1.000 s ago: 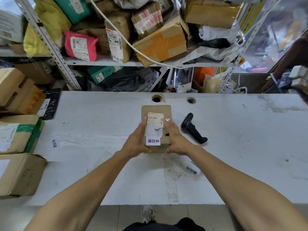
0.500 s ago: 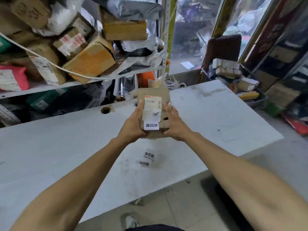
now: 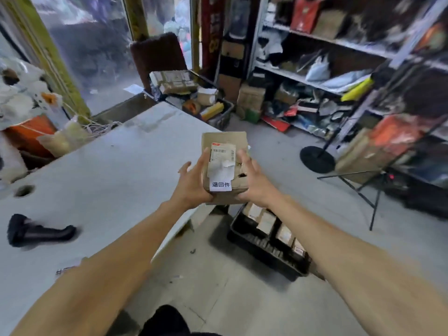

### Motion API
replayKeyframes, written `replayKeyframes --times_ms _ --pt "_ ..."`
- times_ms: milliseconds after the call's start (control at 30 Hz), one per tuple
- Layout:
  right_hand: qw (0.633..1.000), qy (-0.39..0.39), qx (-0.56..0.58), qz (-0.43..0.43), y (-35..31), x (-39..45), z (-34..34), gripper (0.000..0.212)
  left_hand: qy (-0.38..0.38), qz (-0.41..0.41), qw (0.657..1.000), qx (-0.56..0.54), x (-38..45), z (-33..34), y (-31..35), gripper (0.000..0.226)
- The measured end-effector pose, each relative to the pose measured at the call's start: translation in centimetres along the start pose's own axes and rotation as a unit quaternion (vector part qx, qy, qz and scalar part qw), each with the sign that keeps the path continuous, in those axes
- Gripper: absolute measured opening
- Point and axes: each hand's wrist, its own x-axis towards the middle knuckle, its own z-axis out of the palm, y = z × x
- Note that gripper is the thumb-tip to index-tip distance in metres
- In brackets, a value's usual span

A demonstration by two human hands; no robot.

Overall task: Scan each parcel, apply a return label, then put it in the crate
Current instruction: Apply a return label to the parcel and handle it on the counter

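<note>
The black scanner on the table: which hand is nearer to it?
Left. The left hand grips the parcel on the side toward the scanner; the right hand holds the far side.

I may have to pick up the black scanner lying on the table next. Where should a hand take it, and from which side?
Take the scanner by its slim handle, the end pointing right toward the table edge. It lies flat on its side, bulky head to the left, so come down from above and wrap the narrow shaft. Both hands are busy now: left hand and right hand hold the parcel.
</note>
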Motion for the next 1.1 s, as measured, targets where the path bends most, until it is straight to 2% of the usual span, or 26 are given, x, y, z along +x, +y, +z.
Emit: replayKeyframes --times_ms 133,267,367,500,633,867,1100 --pt "0.997 0.048 0.007 0.067 6.4 -2.1 -4.3 0.135 -0.047 0.057 0.995 0.074 5.2 6.1 3.3 0.131" --pt "0.986 0.093 0.024 0.134 11.9 -3.0 -7.2 0.142 -0.104 0.123 0.982 0.096 10.5 11.2 6.4 0.133" --pt "0.974 0.123 -0.014 0.191 15.0 -2.8 -8.8 0.142 -0.159 0.163 0.970 0.088 14.1 14.3 8.6 0.131" --pt "0.945 0.114 -0.078 0.297 18.5 -2.0 -10.5 0.138 -0.202 0.175 0.957 0.108 18.2 18.2 10.3 0.130" --pt "0.930 0.121 -0.078 0.338 22.4 -0.3 -11.1 0.138 -0.225 0.206 0.944 0.127 22.4 22.5 10.0 0.135" --pt "0.936 0.107 -0.053 0.331 33.5 1.8 -6.1 0.136 -0.262 0.180 0.934 0.161 25.6 32.9 5.3 0.132" --pt "0.942 0.081 -0.039 0.323 49.5 4.0 6.6 0.135 -0.288 0.165 0.923 0.194 27.1 49.0 -5.9 0.133"
